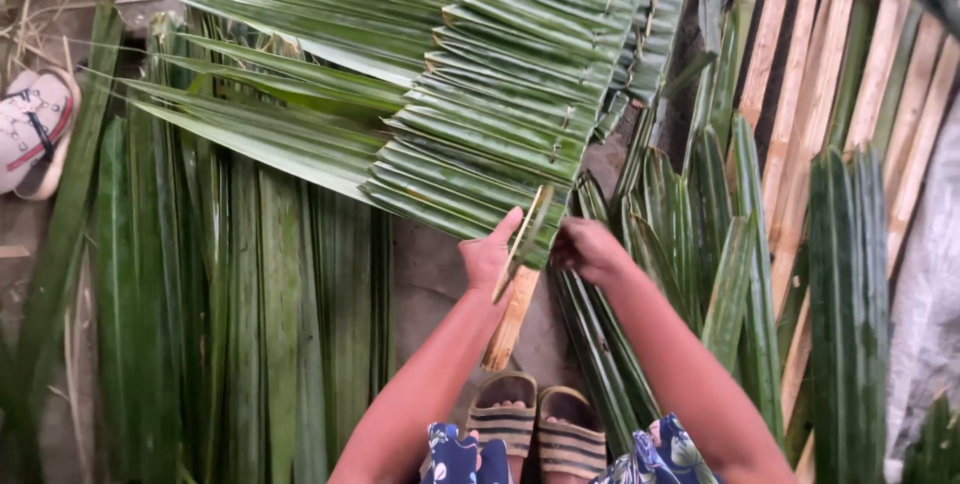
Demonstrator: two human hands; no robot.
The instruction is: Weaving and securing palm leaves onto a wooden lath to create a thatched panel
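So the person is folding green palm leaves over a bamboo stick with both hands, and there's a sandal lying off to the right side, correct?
Not quite. The head view shows the loose sandal lying at the left edge, not the right. The rest holds: the left hand and right hand work green palm leaves over a bamboo stick.

- Bare ground point(430, 274) lies open just below the left hand point(488, 256) — a narrow gap.
- Loose palm leaves point(250, 314) crowd the far left.
- Leaf bundles point(700, 244) and bamboo slats point(800, 64) block the right hand's point(590, 249) side.
- The stitched leaf panel point(490, 94) fills everything above both hands.
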